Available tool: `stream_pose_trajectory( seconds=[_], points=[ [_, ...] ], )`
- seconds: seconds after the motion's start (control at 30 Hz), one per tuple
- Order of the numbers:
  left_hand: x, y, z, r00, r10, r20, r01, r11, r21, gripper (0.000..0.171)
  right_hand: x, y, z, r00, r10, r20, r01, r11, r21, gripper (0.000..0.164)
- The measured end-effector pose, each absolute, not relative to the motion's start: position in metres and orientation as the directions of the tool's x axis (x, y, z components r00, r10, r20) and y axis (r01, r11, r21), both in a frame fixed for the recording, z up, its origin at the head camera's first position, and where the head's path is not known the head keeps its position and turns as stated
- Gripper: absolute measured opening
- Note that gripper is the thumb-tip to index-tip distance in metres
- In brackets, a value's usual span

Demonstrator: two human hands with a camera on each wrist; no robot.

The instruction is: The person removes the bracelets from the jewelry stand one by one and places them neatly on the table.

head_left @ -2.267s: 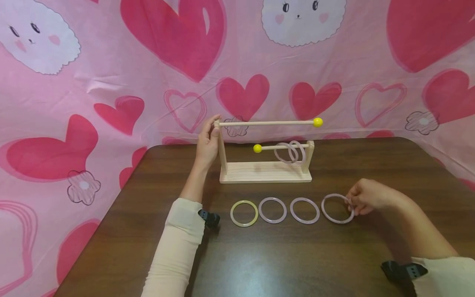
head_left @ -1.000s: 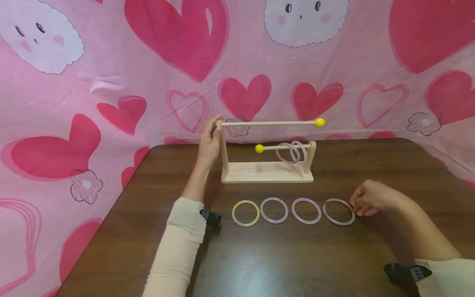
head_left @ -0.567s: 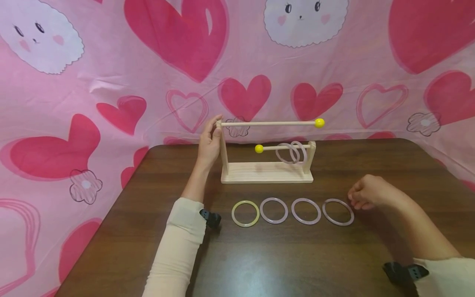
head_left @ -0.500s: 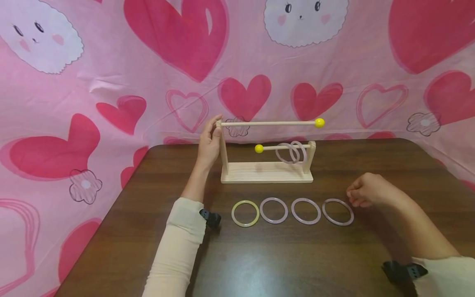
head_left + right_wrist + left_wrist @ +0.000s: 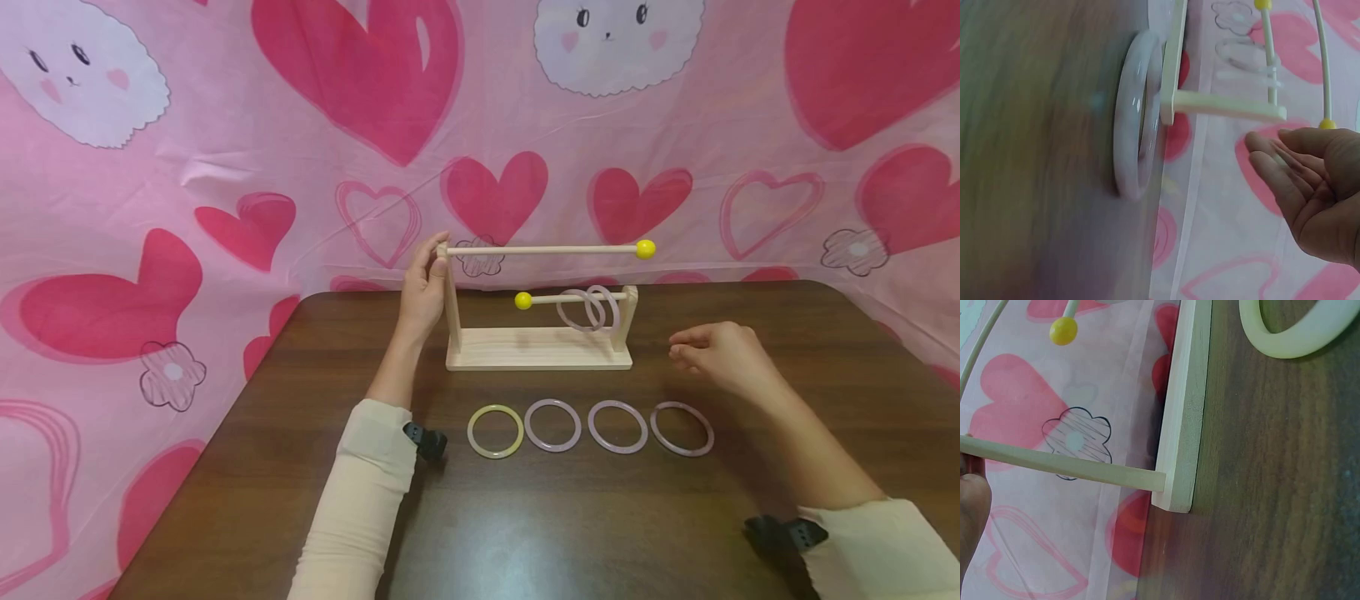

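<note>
A pale wooden bangle stand rises from the table with two level rods, each tipped by a yellow ball. My left hand grips the top of its left post, thumb in front and fingers partly hidden behind. Two lilac bangles hang on the lower rod near the right post. In front of the stand lie a yellow-green bangle and three lilac ones, the rightmost bangle being closest to my right hand. That hand is above the table right of the stand, fingers loosely bent, holding nothing in the right wrist view.
The dark brown wooden table reaches back to a pink cloth printed with hearts. A dark wrist device sits at the left cuff, and another at the right.
The right hand held the rightmost bangle, laid it flat on the table and let go. It has since moved up and left, toward the stand. The left hand keeps its place.
</note>
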State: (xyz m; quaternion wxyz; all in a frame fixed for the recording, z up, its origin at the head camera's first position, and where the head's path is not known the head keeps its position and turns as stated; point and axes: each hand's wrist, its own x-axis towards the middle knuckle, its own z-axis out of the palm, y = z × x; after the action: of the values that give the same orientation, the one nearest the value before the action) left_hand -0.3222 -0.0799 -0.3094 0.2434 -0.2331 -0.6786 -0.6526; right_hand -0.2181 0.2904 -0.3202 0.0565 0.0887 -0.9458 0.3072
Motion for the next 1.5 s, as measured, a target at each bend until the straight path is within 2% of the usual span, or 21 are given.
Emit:
stream_pose_trajectory(
  seconds=[0.13,0.37,0.6,0.83,1.23,1.5],
  points=[
    [-0.331,-0.082,-0.317,-0.777,-0.011,0.629,0.628,0.047,0.776,0.040,-0.221,0.277,-0.320,-0.968,-0.099,0.231,-0.225,0.750,-0.622,0.030],
    [-0.332,-0.082,-0.319,-0.760,-0.017,0.649,0.648,0.052,0.760,0.041,-0.227,0.255,-0.320,-0.943,-0.060,0.328,-0.270,0.712,-0.648,0.024],
    [-0.332,-0.081,-0.318,-0.771,-0.020,0.637,0.636,0.040,0.771,0.040,-0.235,0.238,-0.321,-0.913,-0.052,0.404,-0.301,0.754,-0.584,0.023],
    [-0.333,-0.081,-0.319,-0.763,-0.016,0.646,0.645,0.033,0.763,0.039,-0.243,0.228,-0.324,-0.923,-0.085,0.375,-0.304,0.759,-0.576,0.024],
    [-0.334,-0.082,-0.319,-0.731,-0.001,0.682,0.681,0.047,0.730,0.047,-0.252,0.219,-0.327,-0.921,-0.062,0.384,-0.282,0.788,-0.548,0.022],
    [-0.331,-0.082,-0.316,-0.751,0.005,0.660,0.659,0.047,0.750,0.041,-0.261,0.214,-0.330,-0.917,-0.048,0.397,-0.267,0.813,-0.518,0.021]
  ],
)
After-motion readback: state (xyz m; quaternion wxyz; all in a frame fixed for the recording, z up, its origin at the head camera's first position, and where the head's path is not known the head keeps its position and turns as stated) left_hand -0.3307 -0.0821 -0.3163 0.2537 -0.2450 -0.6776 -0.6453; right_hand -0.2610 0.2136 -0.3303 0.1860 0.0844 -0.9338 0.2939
